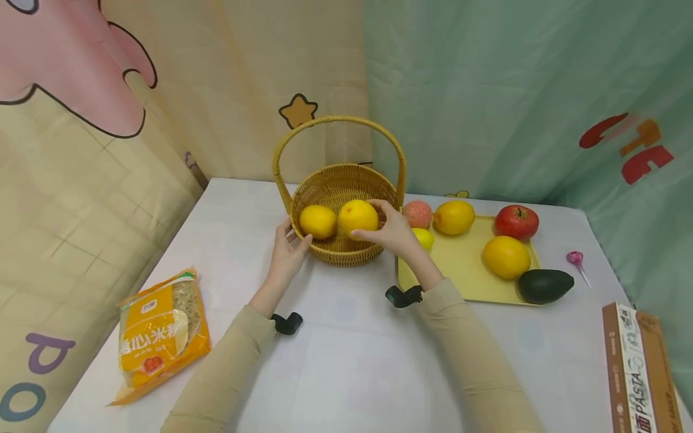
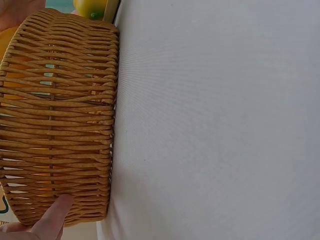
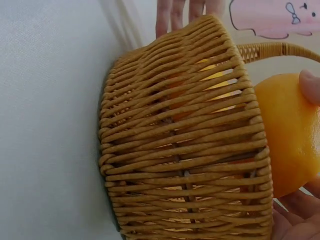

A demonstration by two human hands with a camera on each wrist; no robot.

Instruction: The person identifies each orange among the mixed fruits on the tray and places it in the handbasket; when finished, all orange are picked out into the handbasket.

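A round yellow fruit (image 1: 358, 219) is held between the thumb and fingers of my right hand (image 1: 394, 231), over the right part of the wicker basket (image 1: 346, 258). In the right wrist view, this fruit (image 3: 287, 135) shows at the basket's rim. Another yellow fruit (image 1: 317, 222) lies inside, on the left. My left hand (image 1: 288, 249) rests against the basket's left side. Its fingers (image 3: 176, 15) look straight along the outside in the right wrist view, and a fingertip (image 2: 64, 201) touches the woven wall in the left wrist view. The tall handle (image 1: 338, 118) arches above.
Right of the basket, a yellow tray (image 1: 460, 264) bears a pink fruit (image 1: 417, 214), several yellow fruits, a red apple (image 1: 517, 222) and an avocado (image 1: 544, 286). Farther right are a lollipop (image 1: 576, 260) and a pasta box (image 1: 641, 367). A grain bag (image 1: 162, 334) lies at left.
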